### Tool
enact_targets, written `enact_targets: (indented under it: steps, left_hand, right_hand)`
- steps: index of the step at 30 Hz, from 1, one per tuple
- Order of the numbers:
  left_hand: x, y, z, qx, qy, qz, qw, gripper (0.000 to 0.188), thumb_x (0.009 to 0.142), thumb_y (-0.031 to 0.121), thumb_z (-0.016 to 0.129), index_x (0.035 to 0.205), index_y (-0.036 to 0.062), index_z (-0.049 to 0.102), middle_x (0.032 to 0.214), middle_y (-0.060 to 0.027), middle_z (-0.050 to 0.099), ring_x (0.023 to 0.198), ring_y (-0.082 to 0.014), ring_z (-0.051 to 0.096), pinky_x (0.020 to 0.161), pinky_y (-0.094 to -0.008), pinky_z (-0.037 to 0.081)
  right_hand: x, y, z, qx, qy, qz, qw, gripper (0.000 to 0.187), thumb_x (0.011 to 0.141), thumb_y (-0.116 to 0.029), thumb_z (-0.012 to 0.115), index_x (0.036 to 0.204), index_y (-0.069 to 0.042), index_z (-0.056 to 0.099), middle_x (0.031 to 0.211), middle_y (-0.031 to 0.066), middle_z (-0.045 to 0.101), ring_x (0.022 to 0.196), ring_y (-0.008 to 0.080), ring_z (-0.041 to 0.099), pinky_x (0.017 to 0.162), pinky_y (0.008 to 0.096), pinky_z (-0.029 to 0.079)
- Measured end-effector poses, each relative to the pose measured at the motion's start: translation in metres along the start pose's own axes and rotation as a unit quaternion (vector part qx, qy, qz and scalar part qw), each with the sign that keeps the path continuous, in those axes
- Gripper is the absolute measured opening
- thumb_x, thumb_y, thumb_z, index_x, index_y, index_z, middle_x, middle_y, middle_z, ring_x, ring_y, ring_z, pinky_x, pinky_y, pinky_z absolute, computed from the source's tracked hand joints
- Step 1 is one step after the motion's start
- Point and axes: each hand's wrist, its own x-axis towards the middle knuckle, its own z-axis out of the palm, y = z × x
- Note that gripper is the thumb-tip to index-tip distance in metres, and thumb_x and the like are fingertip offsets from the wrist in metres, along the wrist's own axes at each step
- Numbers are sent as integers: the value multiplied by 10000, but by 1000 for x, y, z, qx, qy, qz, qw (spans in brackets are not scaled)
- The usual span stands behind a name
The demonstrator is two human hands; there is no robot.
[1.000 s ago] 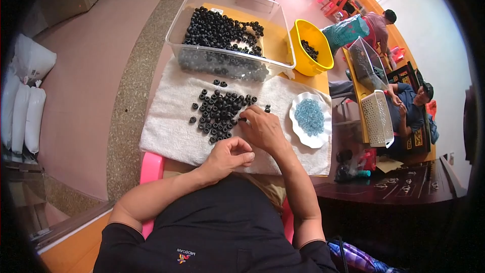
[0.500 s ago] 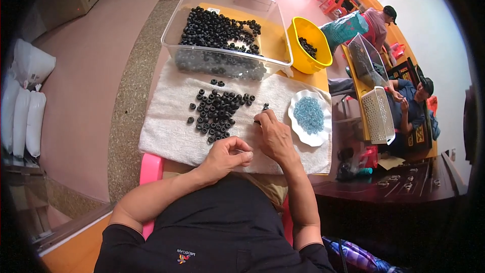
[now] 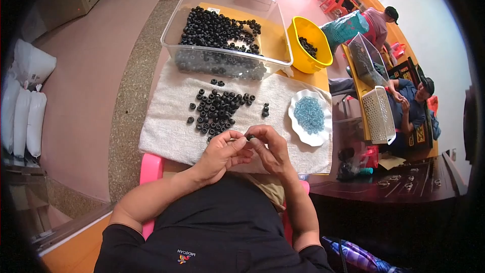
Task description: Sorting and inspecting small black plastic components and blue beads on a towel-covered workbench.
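Between the thumb and fingers of my right hand (image 3: 273, 150) is a small black round piece (image 3: 251, 137). My left hand (image 3: 222, 155) meets it, thumb and forefinger pinched together close to that piece; whatever its fingertips hold is too small to make out. Just beyond both hands, a loose pile of black round pieces with holes (image 3: 217, 110) lies on a white towel (image 3: 169, 116). A few more black pieces (image 3: 265, 110) sit apart in front of my right hand. To the right, a white scalloped plate (image 3: 327, 124) holds many tiny clear-blue pieces (image 3: 309, 115).
Behind the pile stands a clear plastic bin (image 3: 230, 53) with many black pieces. Beside it is a yellow basin (image 3: 310, 65) containing more. Two people work at another table on the right, near a white perforated basket (image 3: 378, 116). White sacks (image 3: 35, 124) stand at far left.
My right hand has drawn back from the few separate black pieces toward my left hand, carrying a black piece. My left hand has turned slightly, and the two hands now meet.
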Motion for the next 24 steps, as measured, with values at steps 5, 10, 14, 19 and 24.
enact_targets:
  steps: [5,10,14,19,24]
  left_hand:
    - [-1,-1,-1,0,-8,8,1000,135,965,142,589,1043,62,513,1008,-83,627,926,-195,652,839,-354,569]
    - [0,-4,-4,-19,-7,22,1000,107,961,128,601,1005,68,525,1033,-70,620,938,-162,634,841,-337,564]
    - [-2,-1,-1,-22,19,32,999,106,943,102,619,996,67,535,983,-52,630,901,-145,637,828,-327,565]
    - [-3,1,-2,-3,45,27,999,120,931,96,627,1031,67,567,935,-47,634,877,-144,642,811,-322,571]
    - [-3,0,2,39,52,20,998,120,924,97,641,1027,48,605,931,-43,636,868,-135,641,788,-303,576]
  right_hand:
    - [-9,14,8,25,-3,-4,1000,168,940,28,556,1107,9,550,1098,97,596,1035,148,582,917,287,475]
    - [-11,16,16,114,5,18,993,172,947,47,531,1115,16,544,1126,102,583,1056,153,573,945,287,456]
    - [-11,12,17,167,12,18,986,167,945,30,547,1111,18,548,1127,106,580,1053,156,571,934,282,454]
    - [1,4,3,-88,114,-1,990,114,894,0,606,1008,-5,611,950,90,635,842,142,634,726,274,509]
    - [14,17,-16,-354,130,-76,923,183,796,37,631,971,-16,641,927,135,654,761,263,657,651,339,525]
